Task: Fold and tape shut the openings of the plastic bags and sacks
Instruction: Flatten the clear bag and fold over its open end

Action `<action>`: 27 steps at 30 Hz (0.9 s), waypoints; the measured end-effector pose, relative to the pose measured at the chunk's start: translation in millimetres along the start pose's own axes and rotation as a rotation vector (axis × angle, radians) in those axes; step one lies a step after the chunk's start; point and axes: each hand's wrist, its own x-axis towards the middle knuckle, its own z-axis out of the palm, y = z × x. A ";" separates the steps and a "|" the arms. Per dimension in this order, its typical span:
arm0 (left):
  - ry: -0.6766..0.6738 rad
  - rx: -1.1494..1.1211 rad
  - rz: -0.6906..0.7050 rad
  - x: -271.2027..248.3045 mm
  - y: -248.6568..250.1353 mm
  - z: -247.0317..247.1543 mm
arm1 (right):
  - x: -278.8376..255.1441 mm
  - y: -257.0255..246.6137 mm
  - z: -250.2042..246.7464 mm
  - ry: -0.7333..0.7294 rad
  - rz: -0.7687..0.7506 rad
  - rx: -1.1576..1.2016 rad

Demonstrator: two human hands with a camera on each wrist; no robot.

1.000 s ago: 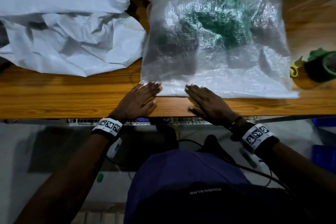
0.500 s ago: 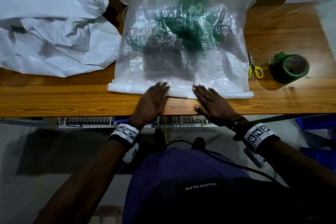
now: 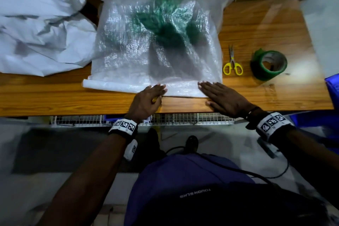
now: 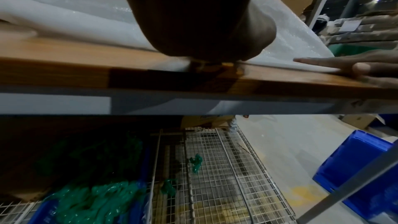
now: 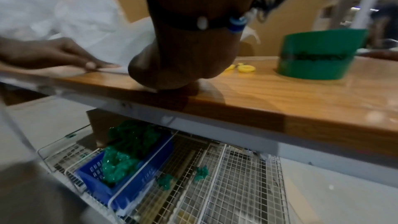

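Sack (image 3: 157, 46) contents blurred green thru plastic, fold edge under hands

sack (image 3: 157, 42): shiny woven plastic | table (image 3: 266, 29): glossy wood | shelf (image 5: 232, 185): wire metal

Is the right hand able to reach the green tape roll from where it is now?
Probably yes. The right hand lies flat on the sack's folded edge; the tape roll stands to its right with bare table between. The scissors lie aside.
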 end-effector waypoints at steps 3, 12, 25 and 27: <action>0.003 0.001 0.022 1.7 2.3 -2.3 | 0.7 2.3 3.6 0.032 0.013 0.049; 0.083 0.169 0.105 11.0 10.3 6.0 | 4.3 -12.8 1.7 0.380 0.144 0.035; -0.005 0.158 0.017 51.1 26.0 -4.2 | 10.8 -9.3 -19.5 0.502 0.372 0.117; -0.019 0.241 0.084 59.8 21.0 0.1 | 20.3 -13.5 -13.4 0.449 0.307 0.040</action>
